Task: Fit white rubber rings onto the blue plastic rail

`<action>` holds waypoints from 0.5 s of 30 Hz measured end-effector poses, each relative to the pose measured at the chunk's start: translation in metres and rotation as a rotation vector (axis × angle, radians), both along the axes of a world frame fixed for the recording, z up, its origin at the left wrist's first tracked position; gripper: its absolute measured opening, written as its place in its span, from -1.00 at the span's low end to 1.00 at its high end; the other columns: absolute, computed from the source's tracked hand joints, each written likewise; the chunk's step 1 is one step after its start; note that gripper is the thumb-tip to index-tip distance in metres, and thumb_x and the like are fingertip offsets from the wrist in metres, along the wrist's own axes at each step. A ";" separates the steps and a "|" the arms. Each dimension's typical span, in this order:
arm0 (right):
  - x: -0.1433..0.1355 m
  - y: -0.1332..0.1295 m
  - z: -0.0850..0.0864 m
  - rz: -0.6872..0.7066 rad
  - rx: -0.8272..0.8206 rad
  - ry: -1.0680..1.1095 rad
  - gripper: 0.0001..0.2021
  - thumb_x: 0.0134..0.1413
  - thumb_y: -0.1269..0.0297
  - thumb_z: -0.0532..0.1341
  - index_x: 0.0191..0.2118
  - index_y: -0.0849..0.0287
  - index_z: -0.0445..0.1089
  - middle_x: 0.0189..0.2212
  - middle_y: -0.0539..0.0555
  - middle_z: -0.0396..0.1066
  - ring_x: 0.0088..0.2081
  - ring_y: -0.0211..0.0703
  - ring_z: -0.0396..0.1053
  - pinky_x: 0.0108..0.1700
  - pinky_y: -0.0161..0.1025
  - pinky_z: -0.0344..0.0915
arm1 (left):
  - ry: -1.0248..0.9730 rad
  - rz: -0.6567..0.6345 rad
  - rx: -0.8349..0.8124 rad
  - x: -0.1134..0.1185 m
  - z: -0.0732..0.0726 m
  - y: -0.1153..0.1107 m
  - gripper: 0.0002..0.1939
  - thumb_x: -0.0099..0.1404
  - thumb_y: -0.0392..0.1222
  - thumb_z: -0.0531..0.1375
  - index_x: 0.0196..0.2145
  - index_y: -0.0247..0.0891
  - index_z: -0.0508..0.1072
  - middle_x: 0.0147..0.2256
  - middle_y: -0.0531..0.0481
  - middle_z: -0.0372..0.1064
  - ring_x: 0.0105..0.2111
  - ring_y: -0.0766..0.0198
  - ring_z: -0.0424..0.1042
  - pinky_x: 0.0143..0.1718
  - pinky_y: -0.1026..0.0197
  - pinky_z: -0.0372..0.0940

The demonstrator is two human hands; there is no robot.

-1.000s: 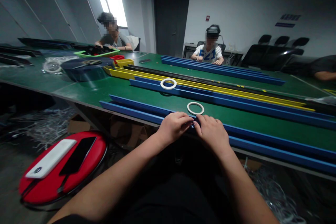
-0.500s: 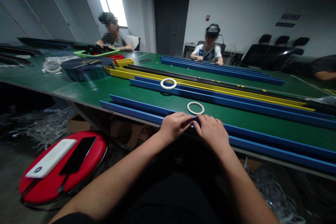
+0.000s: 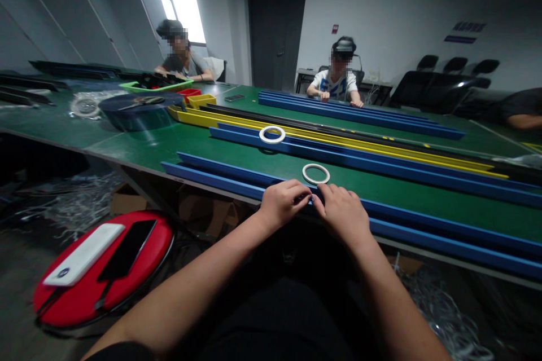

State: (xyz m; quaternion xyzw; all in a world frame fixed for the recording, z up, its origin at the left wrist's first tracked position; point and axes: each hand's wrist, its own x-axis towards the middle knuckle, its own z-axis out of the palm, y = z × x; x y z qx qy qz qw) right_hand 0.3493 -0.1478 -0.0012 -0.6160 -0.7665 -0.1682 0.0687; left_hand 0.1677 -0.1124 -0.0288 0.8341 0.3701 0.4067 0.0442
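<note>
Both my hands meet over a long blue channel strip (image 3: 220,180) at the near edge of the green table. My left hand (image 3: 284,202) is closed, thumb and fingers pinched together by the strip. Fingertips of my right hand (image 3: 342,208) bend down at the strip, close beside the left ones, with the thumb near them. Whatever lies between the fingertips is too small to make out. Just beyond the hands lies a white tape ring (image 3: 315,166). A second white ring (image 3: 262,135) rests on another blue strip (image 3: 359,159) farther back.
Yellow strips (image 3: 381,146) and black ones lie behind. At the left are a dark round roll (image 3: 133,115), yellow bin (image 3: 201,101) and green tray (image 3: 182,86). Two people sit across the table (image 3: 148,152); another's arm shows at right. A red stool (image 3: 156,259) holds two phone-like devices.
My left fingers have shifted slightly beside the right thumb. The right hand has hardly moved, and the rings and near strip keep their places.
</note>
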 end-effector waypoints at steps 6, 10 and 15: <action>-0.001 -0.001 0.000 0.005 0.004 0.003 -0.58 0.36 -0.01 -0.13 0.07 0.10 0.26 -0.16 0.14 0.42 -0.12 -0.02 0.33 -0.12 -0.13 0.05 | 0.025 0.025 0.015 0.001 -0.001 0.000 -0.78 0.39 -0.05 0.10 -0.23 -0.14 0.51 -0.25 0.05 0.50 -0.27 0.32 0.45 -0.29 0.26 0.24; -0.002 0.000 0.000 -0.007 -0.007 -0.003 -0.57 0.36 -0.01 -0.13 0.10 0.10 0.25 -0.14 0.16 0.42 -0.11 -0.03 0.33 -0.11 -0.14 0.05 | 0.040 0.042 0.033 0.002 -0.001 -0.001 -0.78 0.39 -0.06 0.09 -0.24 -0.15 0.50 -0.28 0.04 0.48 -0.28 0.32 0.44 -0.30 0.26 0.23; -0.002 0.000 0.000 -0.010 0.002 -0.002 -0.56 0.35 -0.02 -0.13 0.09 0.11 0.26 -0.15 0.16 0.42 -0.11 -0.03 0.33 -0.12 -0.14 0.05 | 0.051 0.061 0.044 0.003 -0.001 -0.001 -0.79 0.39 -0.05 0.09 -0.25 -0.16 0.48 -0.29 0.05 0.46 -0.29 0.31 0.43 -0.30 0.26 0.23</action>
